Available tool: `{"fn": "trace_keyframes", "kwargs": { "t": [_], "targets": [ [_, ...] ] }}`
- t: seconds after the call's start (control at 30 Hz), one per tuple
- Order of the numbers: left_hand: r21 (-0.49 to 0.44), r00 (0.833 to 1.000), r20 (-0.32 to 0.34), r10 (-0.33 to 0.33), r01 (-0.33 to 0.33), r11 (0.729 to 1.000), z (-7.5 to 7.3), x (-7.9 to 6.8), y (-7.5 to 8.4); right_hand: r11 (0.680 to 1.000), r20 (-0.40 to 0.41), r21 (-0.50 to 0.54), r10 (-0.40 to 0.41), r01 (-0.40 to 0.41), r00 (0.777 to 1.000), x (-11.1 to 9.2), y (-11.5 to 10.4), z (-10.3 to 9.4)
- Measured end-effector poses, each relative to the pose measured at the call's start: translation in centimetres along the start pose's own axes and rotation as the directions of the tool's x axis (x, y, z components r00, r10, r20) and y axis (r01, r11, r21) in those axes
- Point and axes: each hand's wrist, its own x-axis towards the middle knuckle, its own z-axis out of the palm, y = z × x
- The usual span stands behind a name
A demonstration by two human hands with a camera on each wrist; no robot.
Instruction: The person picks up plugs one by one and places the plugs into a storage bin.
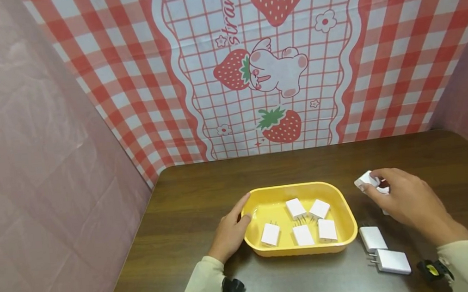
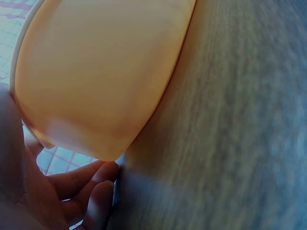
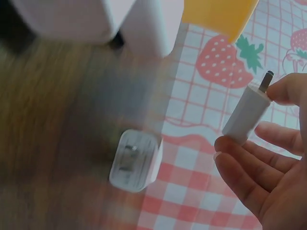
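The left hand (image 1: pixel 229 230) grips the near end of a yellow tray (image 1: pixel 301 250), thumb at the rim and fingers against the outer wall, probably to stop it sliding on the counter (image 1: pixel 203 181). The right hand (image 1: pixel 414 200) pinches a white charger (image 1: pixel 366 180) between thumb and fingertips, raised off the counter beyond the tray's other end. Such a light grip seems to suit a small, smooth block, leaving much of its body uncovered. The tray sits between the hands, presumably so both can reach it; five loose chargers (image 1: pixel 303 235) lie inside. Two more chargers (image 1: pixel 393 262) lie outside it, near the right wrist, and a partly hidden charger (image 1: pixel 384 190) shows just under the right fingers, all handy for that hand.

The tray's long axis runs crosswise, from the left hand towards the right. In the right wrist view, the held charger's long axis slants, its metal prong (image 3: pixel 266 81) beside one fingertip and its other end against the lower fingers; from above, the prong cannot be made out. Of the outside pair, the one nearer the person lies crosswise, prongs towards the left hand's side.
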Motion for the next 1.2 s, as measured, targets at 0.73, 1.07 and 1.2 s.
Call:
{"fn": "trace_keyframes", "kwargs": {
  "t": [0.73,1.07,1.2],
  "targets": [
    [0.002,1.0,0.001,0.014,-0.014,1.0,0.0,0.1,0.0,0.985,-0.047,0.029,-0.171,0.173,0.984,0.2,-5.2,0.6],
    [0.003,1.0,0.001,0.02,-0.02,1.0,0.0,0.1,0.0,0.971,-0.015,0.033,-0.237,0.237,0.971,0.3,-7.5,1.4],
    [0.012,1.0,-0.003,0.02,-0.02,1.0,0.0,0.0,-0.1,0.971,0.003,0.026,-0.237,0.237,0.971,0.3,-8.2,1.9]
  ]
}}
